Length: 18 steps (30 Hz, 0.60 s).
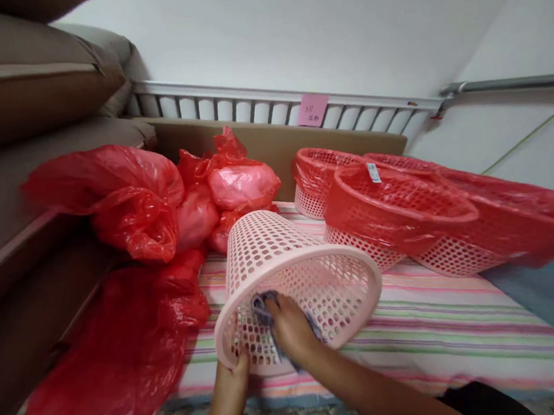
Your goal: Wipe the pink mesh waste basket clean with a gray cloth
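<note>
A pale pink perforated plastic basket [266, 251] lies tipped on its side on the striped sheet, its mouth facing me. My left hand [236, 373] grips the lower left of its rim, thumb on the inside. Inside the basket, my right hand [292, 328] is closed on a bunched dark grey-blue cloth [264, 308], pressed near the inner wall. Part of the cloth is hidden behind the right hand's fingers.
Several similar baskets lined with red plastic bags [396, 208] stand at the right. Stuffed red bags [244, 181] and a flat red bag [120, 362] lie at the left, beside stacked brown cushions [32, 94]. A white railing [246, 98] with a pink note [313, 110] runs behind.
</note>
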{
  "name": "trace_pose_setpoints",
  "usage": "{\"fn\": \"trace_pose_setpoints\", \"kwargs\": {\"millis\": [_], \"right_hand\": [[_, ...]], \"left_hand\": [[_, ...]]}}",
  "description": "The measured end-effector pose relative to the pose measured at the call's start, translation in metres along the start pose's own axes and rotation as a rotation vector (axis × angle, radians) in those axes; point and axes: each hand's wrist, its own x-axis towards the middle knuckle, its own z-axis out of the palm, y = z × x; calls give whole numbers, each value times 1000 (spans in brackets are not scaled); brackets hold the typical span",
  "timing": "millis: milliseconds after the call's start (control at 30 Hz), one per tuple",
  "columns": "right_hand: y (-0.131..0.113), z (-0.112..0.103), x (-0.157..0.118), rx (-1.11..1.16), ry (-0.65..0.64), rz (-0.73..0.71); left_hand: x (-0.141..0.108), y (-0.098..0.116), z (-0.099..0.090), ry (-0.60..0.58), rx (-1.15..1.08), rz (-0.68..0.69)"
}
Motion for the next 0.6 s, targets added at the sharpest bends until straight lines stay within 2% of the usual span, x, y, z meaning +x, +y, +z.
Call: {"fn": "trace_pose_setpoints", "kwargs": {"millis": [133, 200, 233, 300, 433, 500, 600], "right_hand": [[1, -1, -77, -28, -124, 43], [5, 0, -88, -19, -111, 95], [6, 1, -84, -14, -80, 112], [8, 3, -58, 4, 7, 125], [8, 9, 29, 116, 172, 119], [9, 12, 66, 151, 210, 126], [13, 16, 100, 183, 228, 101]], "left_hand": [[-24, -15, 20, -116, -77, -107], [-33, -25, 32, -138, -121, -140], [-36, -30, 37, -128, -130, -140], [-37, -39, 45, -107, -112, -135], [-33, -47, 54, -82, -76, -187], [-31, -43, 55, -67, -107, -220], [-26, -22, 45, -43, -150, -255]]}}
